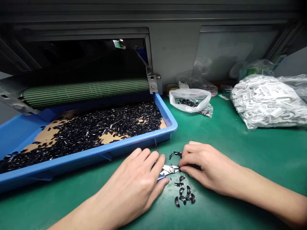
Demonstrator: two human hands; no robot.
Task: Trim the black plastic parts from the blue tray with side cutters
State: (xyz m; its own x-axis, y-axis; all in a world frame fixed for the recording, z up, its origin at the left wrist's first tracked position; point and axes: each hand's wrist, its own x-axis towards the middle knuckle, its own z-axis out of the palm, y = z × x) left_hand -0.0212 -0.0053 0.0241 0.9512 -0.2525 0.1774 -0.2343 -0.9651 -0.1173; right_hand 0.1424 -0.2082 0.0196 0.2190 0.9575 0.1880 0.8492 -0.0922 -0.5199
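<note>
- A small black plastic piece (189, 167) is being pinched by the right hand (206, 167), its fingers (192, 156) closing around it and hiding most of it, low over the mat and touching the tips of the snips.
- Small steel snips (169, 170) are being gripped by the left hand (134, 182), with the blades pointing toward the pinched piece and a blue handle (161, 177) showing beneath the palm.
- The left hand's closed fingers (153, 163) are wrapping over the handles, keeping the blades steady and level with the piece.
- Both wrists are staying low, with the hands resting close together on the green work mat (240, 153), which is helping to keep the work steady.
- Loose black curved pieces (184, 195) are lying in a small cluster just below the snips, while a few black scraps (175, 154) are lying just above them.
- A blue tray (96, 163) is sitting beside the left hand, holding a heap of black plastic bits (96, 131).
- A clear bag of black pieces (189, 99) and a large bag of white plastic parts (266, 102) are lying farther along the mat.
</note>
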